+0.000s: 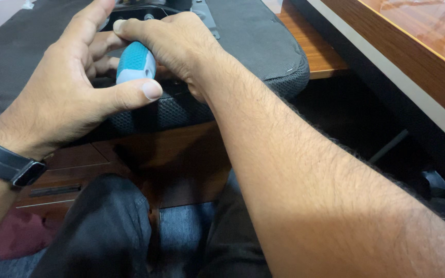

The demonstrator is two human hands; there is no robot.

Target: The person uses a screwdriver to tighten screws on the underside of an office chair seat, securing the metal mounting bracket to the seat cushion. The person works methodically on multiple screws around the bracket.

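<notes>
Above the person's lap, both hands are meeting over an upturned black mesh chair seat (263,46). Right hand (178,44) is clenching the blue-and-white screwdriver handle (135,63), fingers wrapping over its top; the shaft is hidden behind the hands. Left hand (73,85) is lying open beside the handle, thumb stretching beneath it and fingertips touching it. A dark wristwatch (6,164) is sitting on the left wrist. Right of the seat, a wooden table edge (413,56) is running diagonally.
</notes>
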